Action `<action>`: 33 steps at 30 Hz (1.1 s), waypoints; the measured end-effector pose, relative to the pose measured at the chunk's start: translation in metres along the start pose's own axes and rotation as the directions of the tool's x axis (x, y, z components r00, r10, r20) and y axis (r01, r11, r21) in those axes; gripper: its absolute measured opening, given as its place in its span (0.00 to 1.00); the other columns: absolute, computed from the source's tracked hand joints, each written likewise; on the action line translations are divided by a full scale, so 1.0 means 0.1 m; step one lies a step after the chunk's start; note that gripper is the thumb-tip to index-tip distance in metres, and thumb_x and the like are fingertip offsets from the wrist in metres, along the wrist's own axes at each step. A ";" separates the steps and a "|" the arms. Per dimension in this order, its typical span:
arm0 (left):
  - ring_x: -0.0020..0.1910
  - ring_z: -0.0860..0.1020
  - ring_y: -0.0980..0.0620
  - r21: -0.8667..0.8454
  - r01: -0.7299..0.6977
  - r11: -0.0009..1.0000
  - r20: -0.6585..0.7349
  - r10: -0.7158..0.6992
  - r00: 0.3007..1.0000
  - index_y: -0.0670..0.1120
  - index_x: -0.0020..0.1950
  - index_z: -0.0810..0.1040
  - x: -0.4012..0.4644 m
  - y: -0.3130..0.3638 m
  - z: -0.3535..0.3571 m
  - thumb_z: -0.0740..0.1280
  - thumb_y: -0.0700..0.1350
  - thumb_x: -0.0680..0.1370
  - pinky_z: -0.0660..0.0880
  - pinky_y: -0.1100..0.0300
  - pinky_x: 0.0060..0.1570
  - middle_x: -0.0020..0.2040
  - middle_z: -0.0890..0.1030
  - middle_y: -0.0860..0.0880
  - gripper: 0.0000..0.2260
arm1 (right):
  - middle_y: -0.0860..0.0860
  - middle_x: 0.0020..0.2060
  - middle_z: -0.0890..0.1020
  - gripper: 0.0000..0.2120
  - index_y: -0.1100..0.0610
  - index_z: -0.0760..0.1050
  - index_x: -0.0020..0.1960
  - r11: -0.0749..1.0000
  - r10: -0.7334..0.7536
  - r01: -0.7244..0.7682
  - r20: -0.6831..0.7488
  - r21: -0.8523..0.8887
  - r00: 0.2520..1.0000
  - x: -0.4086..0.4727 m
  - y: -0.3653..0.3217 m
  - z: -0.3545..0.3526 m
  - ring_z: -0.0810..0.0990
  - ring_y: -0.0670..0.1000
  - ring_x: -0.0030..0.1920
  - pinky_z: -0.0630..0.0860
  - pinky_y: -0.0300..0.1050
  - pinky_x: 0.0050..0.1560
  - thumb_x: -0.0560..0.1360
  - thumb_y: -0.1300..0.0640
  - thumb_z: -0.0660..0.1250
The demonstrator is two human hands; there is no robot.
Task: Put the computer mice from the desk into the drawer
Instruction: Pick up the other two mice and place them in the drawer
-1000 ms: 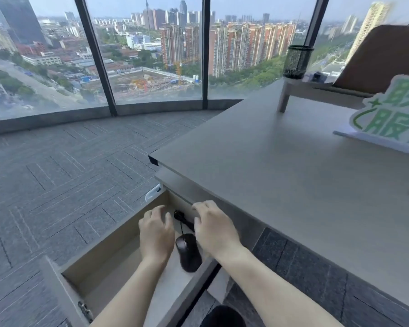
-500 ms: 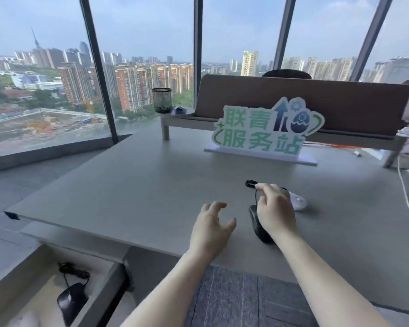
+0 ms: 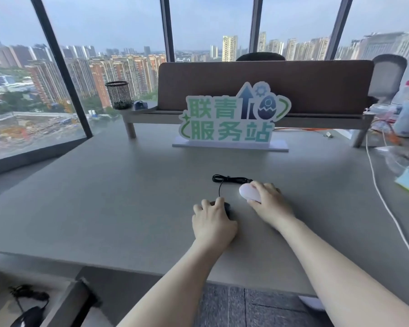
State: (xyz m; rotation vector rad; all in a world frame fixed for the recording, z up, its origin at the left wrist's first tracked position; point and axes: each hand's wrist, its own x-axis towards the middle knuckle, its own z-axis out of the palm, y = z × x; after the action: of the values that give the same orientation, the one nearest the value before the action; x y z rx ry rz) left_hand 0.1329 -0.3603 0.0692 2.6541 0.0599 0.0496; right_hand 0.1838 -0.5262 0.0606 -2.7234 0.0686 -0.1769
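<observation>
- Now covering the black mouse [image 3: 226, 207] with the left hand [image 3: 213, 223], fingers curling down over its back; half a second ago hovering open and empty just at nine o'clock of it.
- Closing the right hand [image 3: 267, 201] around the white mouse [image 3: 249, 193], thumb under the near edge, fingers wrapping the far side; earlier resting on the black one instead, so having swapped targets.
- Gripping looks firm on the white mouse; on the black one, touching for certain, but not showing whether fully clamped.
- Both mice sitting near the middle of the desk [image 3: 128, 197], white one at about two o'clock of the black one, close but apart.
- Trailing from the black mouse toward twelve o'clock: its cord [image 3: 229, 178], bunched in a small coil on the desk top.
- Lying already in the open drawer [image 3: 64, 300] at seven o'clock: another black mouse [image 3: 30, 317] with its cord.
- Meaning for the task, as a judgement: one mouse stowed, the last two being taken at once, one per hand; likely needing care with the loose cord when lifting.
- Standing at twelve o'clock, well apart: a green sign [image 3: 232, 119].
</observation>
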 end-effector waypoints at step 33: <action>0.62 0.68 0.41 -0.385 0.598 0.703 -0.473 -0.707 0.526 0.51 0.70 0.68 -2.57 -4.20 -1.88 0.65 0.49 0.72 0.65 0.51 0.62 0.64 0.72 0.42 0.26 | 0.58 0.68 0.68 0.34 0.45 0.54 0.76 0.832 -0.555 0.403 0.557 0.382 0.618 -2.77 -4.43 2.05 0.74 0.61 0.63 0.74 0.53 0.58 0.72 0.43 0.61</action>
State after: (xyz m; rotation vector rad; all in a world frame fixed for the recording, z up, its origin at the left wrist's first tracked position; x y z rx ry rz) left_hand -0.1464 0.0853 0.0318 2.1511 1.2141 0.6075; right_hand -0.0531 -0.0196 0.0212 -2.3512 -0.8505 0.5967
